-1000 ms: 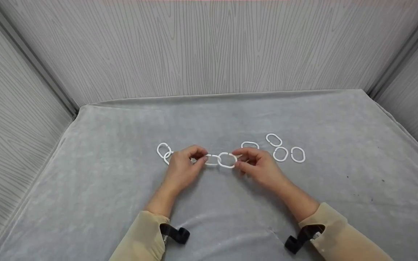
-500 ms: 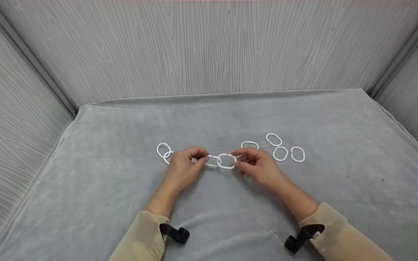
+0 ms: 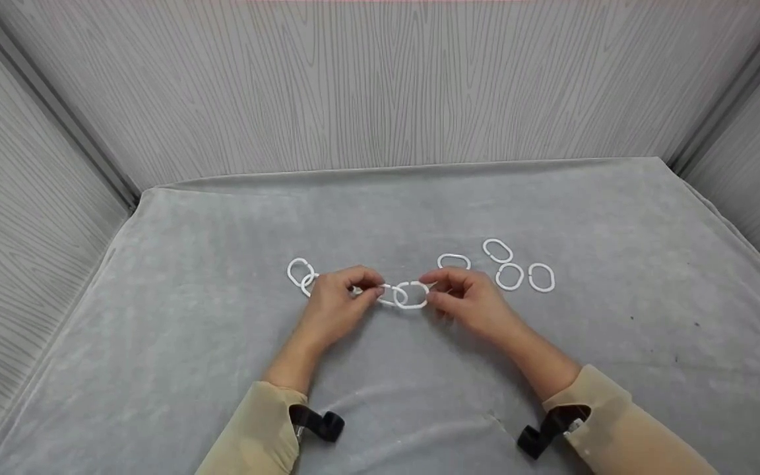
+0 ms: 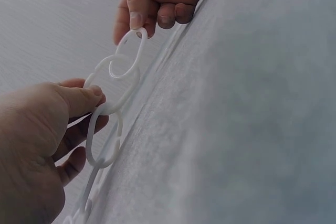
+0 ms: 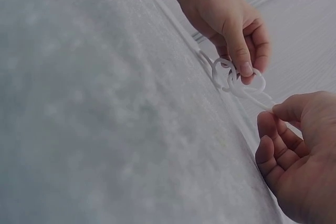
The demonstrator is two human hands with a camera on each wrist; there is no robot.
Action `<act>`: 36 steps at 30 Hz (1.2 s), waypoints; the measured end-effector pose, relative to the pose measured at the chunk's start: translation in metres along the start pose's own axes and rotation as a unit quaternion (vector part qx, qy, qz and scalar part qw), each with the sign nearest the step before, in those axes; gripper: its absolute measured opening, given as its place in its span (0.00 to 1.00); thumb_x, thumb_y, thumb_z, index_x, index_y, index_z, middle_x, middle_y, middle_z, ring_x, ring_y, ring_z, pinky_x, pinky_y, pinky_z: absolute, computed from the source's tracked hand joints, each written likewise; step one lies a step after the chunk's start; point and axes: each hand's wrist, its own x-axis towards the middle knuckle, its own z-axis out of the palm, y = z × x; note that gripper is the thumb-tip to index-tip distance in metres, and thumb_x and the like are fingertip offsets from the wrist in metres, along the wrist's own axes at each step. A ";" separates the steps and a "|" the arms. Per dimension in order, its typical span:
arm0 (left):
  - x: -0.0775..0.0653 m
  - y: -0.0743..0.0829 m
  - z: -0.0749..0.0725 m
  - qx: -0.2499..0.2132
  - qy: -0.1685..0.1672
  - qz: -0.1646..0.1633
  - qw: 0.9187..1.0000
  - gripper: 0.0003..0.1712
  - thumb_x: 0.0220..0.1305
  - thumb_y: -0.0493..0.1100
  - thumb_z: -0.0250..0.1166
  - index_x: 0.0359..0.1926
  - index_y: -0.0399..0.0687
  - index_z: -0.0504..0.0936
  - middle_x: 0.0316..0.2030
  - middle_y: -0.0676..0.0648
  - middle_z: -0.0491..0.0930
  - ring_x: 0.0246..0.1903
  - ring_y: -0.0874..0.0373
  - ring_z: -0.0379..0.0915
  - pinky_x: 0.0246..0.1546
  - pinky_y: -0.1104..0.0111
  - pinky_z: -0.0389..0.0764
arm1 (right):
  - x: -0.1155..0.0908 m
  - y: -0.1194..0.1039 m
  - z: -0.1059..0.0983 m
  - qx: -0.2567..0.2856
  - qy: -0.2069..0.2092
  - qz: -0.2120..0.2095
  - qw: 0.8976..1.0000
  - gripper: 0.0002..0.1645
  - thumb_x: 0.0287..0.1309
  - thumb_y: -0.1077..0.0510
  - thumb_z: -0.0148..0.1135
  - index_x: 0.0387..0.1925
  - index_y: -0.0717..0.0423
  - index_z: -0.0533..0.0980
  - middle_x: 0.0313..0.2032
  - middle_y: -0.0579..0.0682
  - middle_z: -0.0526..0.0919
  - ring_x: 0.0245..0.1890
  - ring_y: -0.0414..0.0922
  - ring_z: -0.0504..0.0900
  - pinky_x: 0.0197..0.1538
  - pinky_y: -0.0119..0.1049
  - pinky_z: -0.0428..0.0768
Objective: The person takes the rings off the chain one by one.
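My left hand [image 3: 337,302] pinches a white oval chain link [image 4: 132,86] between thumb and forefinger. Hooked through that link is the end link [image 3: 410,307], gripped at its far side by the thumb and forefinger of my right hand [image 3: 475,302]. Both links are held up between the two hands. More of the white chain [image 4: 89,140] hangs from the left hand's link and trails down past the palm. In the head view its tail [image 3: 289,272] lies to the left, partly hidden behind the left hand.
Several loose white links lie on the grey cloth [image 3: 380,218], beyond and to the right of my right hand. One link [image 3: 454,255] is partly covered by that hand; another [image 3: 553,278] lies farthest right. Pale wood-grain panels [image 3: 380,86] enclose the back and sides.
My left hand has shifted slightly right, so the two held links overlap more. The right hand keeps its grip almost in place. The loose links lie as before.
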 end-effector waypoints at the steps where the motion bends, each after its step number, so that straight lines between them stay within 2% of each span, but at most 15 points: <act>1: 0.000 0.000 0.000 -0.001 -0.003 0.001 1.000 0.04 0.64 0.34 0.75 0.36 0.47 0.91 0.32 0.55 0.88 0.35 0.61 0.81 0.40 0.66 0.80 | 0.000 0.000 0.000 -0.001 -0.001 0.001 1.000 0.14 0.65 0.68 0.68 0.52 0.64 0.85 0.27 0.52 0.82 0.24 0.41 0.79 0.30 0.30 0.77; 8: 0.000 0.000 0.000 -0.004 -0.013 0.011 1.000 0.03 0.63 0.33 0.75 0.37 0.45 0.91 0.33 0.54 0.89 0.35 0.61 0.83 0.42 0.61 0.81 | 0.001 -0.001 -0.001 0.008 -0.015 0.015 1.000 0.14 0.66 0.67 0.66 0.52 0.64 0.85 0.24 0.50 0.80 0.23 0.41 0.78 0.29 0.30 0.77; 18: 0.001 -0.001 0.001 -0.011 -0.029 0.012 0.999 0.04 0.64 0.33 0.75 0.38 0.45 0.91 0.34 0.55 0.89 0.36 0.60 0.83 0.45 0.55 0.82 | 0.000 -0.004 0.000 0.048 -0.048 0.063 0.996 0.14 0.66 0.66 0.66 0.52 0.66 0.84 0.23 0.49 0.81 0.23 0.41 0.80 0.30 0.31 0.78; 25: 0.002 -0.001 0.002 -0.015 -0.036 0.015 0.999 0.03 0.64 0.34 0.75 0.38 0.45 0.91 0.33 0.54 0.89 0.35 0.60 0.83 0.45 0.54 0.82 | 0.000 -0.006 0.000 0.058 -0.056 0.086 0.993 0.16 0.66 0.67 0.65 0.53 0.68 0.84 0.24 0.48 0.82 0.24 0.40 0.80 0.31 0.31 0.79; 36: 0.001 -0.001 0.001 -0.010 -0.040 0.010 0.999 0.03 0.64 0.34 0.75 0.38 0.45 0.91 0.34 0.52 0.90 0.36 0.60 0.83 0.45 0.56 0.82 | 0.010 -0.018 -0.006 0.088 -0.088 0.157 0.980 0.20 0.67 0.64 0.62 0.57 0.70 0.81 0.27 0.46 0.82 0.25 0.39 0.79 0.32 0.30 0.78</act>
